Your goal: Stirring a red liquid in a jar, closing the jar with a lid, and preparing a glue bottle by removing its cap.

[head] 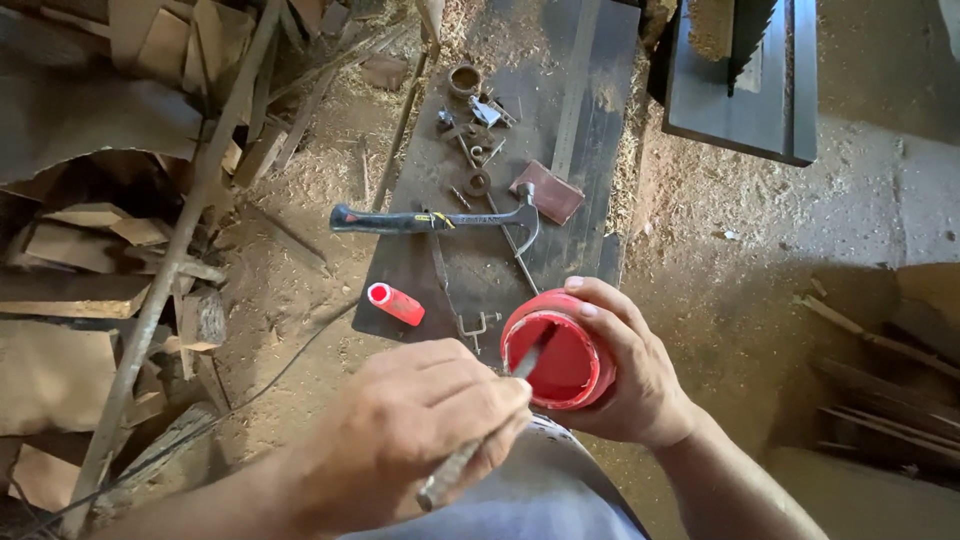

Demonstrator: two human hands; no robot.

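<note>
Red cup [560, 362] wrapped by right fingers [600, 310], left-held rod [478, 440] (dipped inside)

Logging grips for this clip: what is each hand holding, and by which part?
The right hand wraps the side of a red cup. The left hand grips a metal tool mid-shaft, its tip inside the cup.

A red pot [562, 362], round and open-mouthed, tilts toward the viewer, its inside coated red. A thin metal tool [470, 450] pokes into its mouth, slanting down-left.
</note>
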